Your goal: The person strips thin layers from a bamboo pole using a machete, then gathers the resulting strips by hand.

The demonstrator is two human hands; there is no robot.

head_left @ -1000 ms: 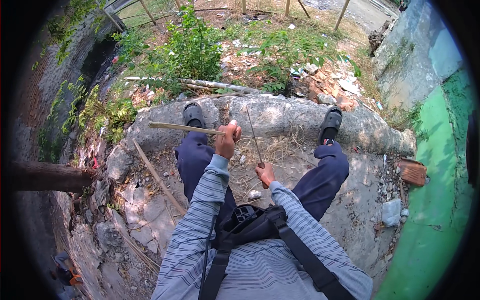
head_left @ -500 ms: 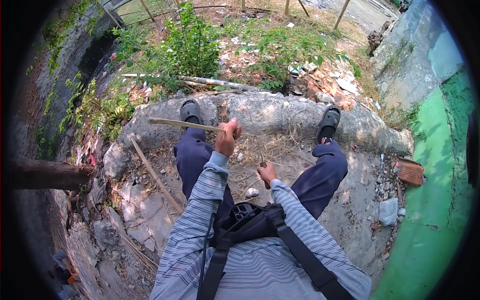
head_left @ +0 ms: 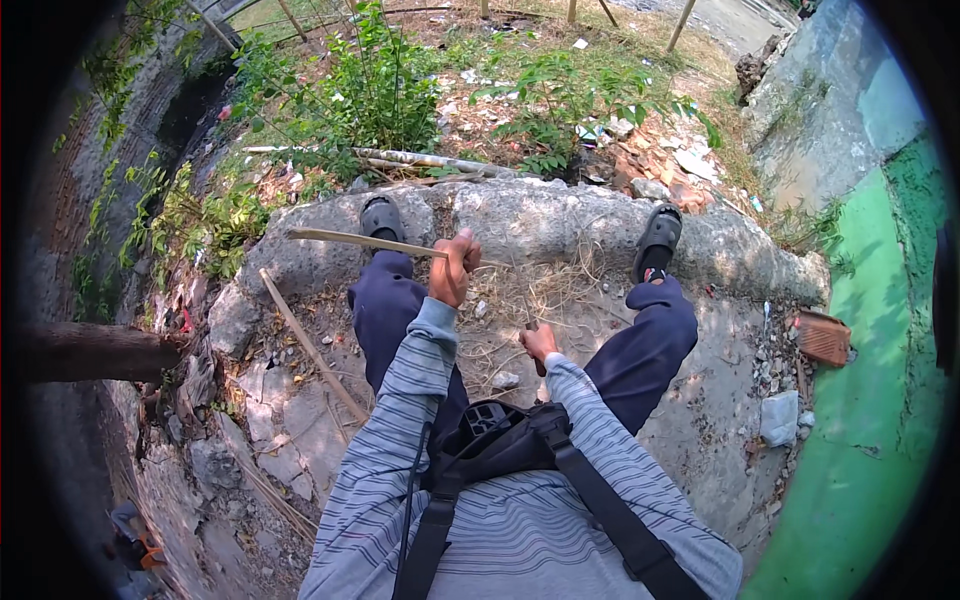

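A long pale stick (head_left: 372,241) — thin, straight, split-looking — lies nearly level in the air above the concrete slab (head_left: 560,215), its free end pointing out past the person's left knee. The left hand (head_left: 453,268) is wrapped around it in a closed fist near its inner end, held up over the slab between the two legs. Nearer the body than that stick, the right hand (head_left: 540,343) sits low, fingers curled tight around a short dark handle (head_left: 540,366); what the handle belongs to is too small to tell.

Under the stick, the slab carries a scatter of dry straw-coloured shavings (head_left: 545,290) and a small grey stone (head_left: 505,380). Both legs in dark blue trousers (head_left: 385,305) stretch forward to either side of the stick, ending in black sandals (head_left: 381,216) set on the slab's rounded far edge. A second, longer stick (head_left: 312,349) lies slantwise on the slab to the left of the held one, beyond the left leg.

Beyond the far edge, past the stick's level, green shrubs (head_left: 370,90) and littered ground spread out. To the right of the stick, well apart, a reddish brick (head_left: 823,337) lies beside a green painted wall (head_left: 880,380). At far left a dark log (head_left: 95,350) juts in. Striped grey sleeves (head_left: 400,420) and black harness straps (head_left: 600,510) fill the lower edge.
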